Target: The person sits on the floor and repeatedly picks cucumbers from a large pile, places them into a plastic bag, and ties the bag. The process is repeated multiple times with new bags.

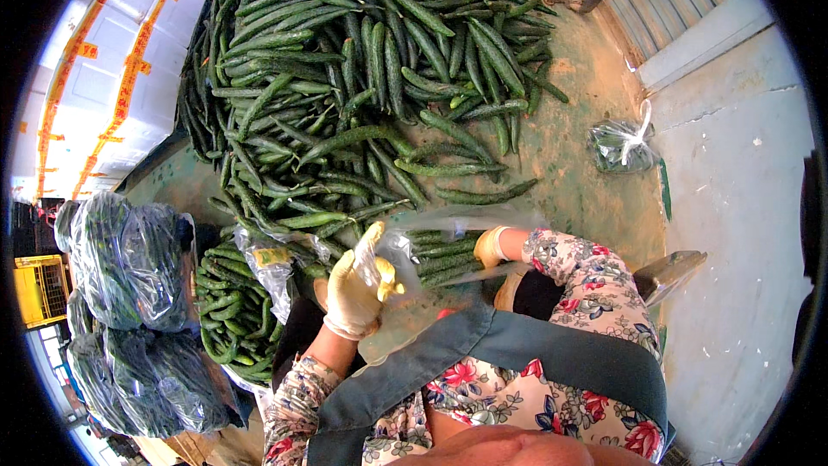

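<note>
My left hand [355, 292], in a pale yellow glove, is closed with its fingers bent around part of a clear plastic bag [509, 214]. The film stretches to the right over several green cucumbers [444, 257] lying side by side in front of me. At their right end my right hand [492, 247], gloved too, curls against the bag; its fingertips are partly hidden. A large heap of long cucumbers [345, 60] spreads over the floor beyond both hands.
Filled plastic bags of cucumbers [129, 259] are stacked at the left, beside a full container of smaller, curved cucumbers [233, 319]. White taped boxes [121, 69] stand at the far left. On the right, a tied bag [623, 145] lies near the grey wall [733, 207].
</note>
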### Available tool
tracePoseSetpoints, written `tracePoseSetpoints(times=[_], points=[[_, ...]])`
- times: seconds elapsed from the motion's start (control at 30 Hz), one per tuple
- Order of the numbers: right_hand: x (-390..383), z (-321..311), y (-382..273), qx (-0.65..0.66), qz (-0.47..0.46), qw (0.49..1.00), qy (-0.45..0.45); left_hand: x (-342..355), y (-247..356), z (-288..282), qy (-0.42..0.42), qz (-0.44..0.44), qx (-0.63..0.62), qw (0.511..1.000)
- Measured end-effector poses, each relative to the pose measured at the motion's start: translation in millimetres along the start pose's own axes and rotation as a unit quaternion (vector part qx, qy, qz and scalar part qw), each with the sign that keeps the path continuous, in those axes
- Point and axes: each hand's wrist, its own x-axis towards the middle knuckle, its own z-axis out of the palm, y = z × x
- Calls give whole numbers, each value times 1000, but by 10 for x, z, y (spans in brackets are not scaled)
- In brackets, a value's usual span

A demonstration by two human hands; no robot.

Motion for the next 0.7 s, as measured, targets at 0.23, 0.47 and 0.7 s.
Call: tracePoseSetpoints(times=[0.23, 0.47, 0.7], points=[[-1044, -1175, 828, 615, -336, 685, 202, 6, 4, 146, -13, -43, -30, 999], [125, -1001, 3344, 549, 298, 466, 627, 182, 54, 126, -24, -79, -53, 995], [462, -1467, 2952, 783, 150, 244, 552, 205, 94, 85, 21, -80, -50, 995]])
